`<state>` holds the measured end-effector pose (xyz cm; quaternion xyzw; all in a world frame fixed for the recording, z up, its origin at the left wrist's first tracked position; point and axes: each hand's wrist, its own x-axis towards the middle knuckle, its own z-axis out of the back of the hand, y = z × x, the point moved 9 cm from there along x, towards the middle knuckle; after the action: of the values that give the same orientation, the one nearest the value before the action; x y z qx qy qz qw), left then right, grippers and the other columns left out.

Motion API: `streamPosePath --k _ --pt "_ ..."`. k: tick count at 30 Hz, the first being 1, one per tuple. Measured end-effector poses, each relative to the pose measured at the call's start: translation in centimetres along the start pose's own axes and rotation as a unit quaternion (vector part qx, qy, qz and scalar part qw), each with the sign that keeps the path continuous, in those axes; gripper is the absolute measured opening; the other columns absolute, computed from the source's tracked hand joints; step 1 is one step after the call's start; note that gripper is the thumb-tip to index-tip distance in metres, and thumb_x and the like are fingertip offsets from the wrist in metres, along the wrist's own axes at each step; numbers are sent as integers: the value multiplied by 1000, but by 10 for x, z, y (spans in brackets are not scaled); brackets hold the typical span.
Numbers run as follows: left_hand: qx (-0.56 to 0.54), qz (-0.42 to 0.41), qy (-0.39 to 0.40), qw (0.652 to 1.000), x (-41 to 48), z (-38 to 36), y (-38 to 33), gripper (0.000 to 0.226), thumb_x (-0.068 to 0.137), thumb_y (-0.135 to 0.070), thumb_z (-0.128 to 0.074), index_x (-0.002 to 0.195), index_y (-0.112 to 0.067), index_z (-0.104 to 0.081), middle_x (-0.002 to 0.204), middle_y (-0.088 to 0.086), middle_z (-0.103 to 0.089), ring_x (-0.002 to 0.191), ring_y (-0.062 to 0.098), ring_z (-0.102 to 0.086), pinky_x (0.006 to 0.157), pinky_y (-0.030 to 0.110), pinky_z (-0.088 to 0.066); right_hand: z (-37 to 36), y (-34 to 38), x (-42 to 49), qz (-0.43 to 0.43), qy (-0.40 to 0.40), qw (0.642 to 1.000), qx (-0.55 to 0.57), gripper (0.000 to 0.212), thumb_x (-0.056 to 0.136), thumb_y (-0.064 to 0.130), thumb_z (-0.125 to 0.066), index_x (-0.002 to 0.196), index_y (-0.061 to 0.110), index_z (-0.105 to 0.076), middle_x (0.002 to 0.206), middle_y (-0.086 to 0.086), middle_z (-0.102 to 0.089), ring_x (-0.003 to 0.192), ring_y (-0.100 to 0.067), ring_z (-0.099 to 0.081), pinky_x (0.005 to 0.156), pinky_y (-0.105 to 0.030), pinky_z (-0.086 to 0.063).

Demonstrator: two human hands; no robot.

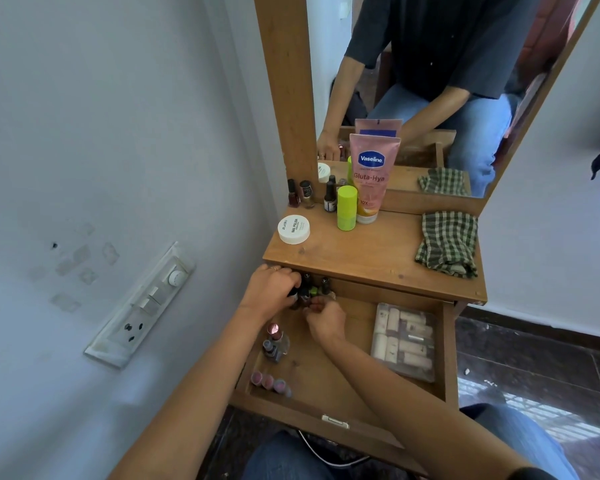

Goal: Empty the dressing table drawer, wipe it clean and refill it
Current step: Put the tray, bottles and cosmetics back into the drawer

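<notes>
The wooden drawer (444, 344) is pulled out below the dressing table top (378, 258). Both hands are at its back left corner among several small nail polish bottles (314, 289). My left hand (274, 289) is closed around a dark bottle. My right hand (326, 318) pinches a small bottle with its fingertips. More bottles (274, 344) and pink tubes (271, 382) lie along the drawer's left side. A clear pouch of tubes (404, 341) lies at its right. A green checked cloth (447, 244) rests on the table top.
On the table top stand a pink Vaseline tube (373, 178), a lime green bottle (347, 207), a white round jar (293, 229) and some nail polish bottles (300, 194). A mirror (430, 81) rises behind. A wall with a switch panel (142, 306) is close on the left.
</notes>
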<state>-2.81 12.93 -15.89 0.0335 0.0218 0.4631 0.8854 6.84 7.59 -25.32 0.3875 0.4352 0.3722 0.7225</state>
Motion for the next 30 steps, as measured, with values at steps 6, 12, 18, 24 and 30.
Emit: streamPosePath --k 6,12,18,24,30 --pt "-2 3 -16 1000 -2 1 1 28 80 -32 -67 107 -25 -61 111 -6 -65 106 16 -58 87 29 -40 0 1 -4 -2 14 1000 18 23 84 0 -60 107 3 -62 96 -6 -66 91 -15 -60 86 -23 -46" --pt "-71 22 -41 996 -16 19 4 28 78 -36 -70 103 -26 -62 101 -7 -66 97 14 -59 78 27 -40 10 5 -15 11 33 999 -9 24 86 1 -57 109 3 -63 104 -7 -69 101 -18 -63 88 -21 -45" --pt "-149 59 -81 984 -27 49 11 24 77 -38 -66 95 -22 -63 93 -4 -68 87 17 -62 73 30 -49 33 33 -33 79 44 994 -57 23 90 3 -57 112 6 -60 105 -4 -64 95 -10 -57 83 -15 -43" --pt "-214 122 -168 955 -28 91 20 27 82 -31 -67 106 -19 -65 104 -2 -67 89 17 -64 71 28 -49 56 104 -46 201 26 974 -100 20 92 2 -52 106 9 -63 100 -2 -64 91 -11 -57 81 -18 -45" --pt "-271 170 -209 924 -12 124 28 29 86 -22 -64 114 -17 -62 111 0 -65 93 16 -61 66 19 -36 70 193 -45 344 -5 906 -246 30 86 3 -60 115 6 -60 115 -10 -61 104 -22 -57 90 -30 -48"
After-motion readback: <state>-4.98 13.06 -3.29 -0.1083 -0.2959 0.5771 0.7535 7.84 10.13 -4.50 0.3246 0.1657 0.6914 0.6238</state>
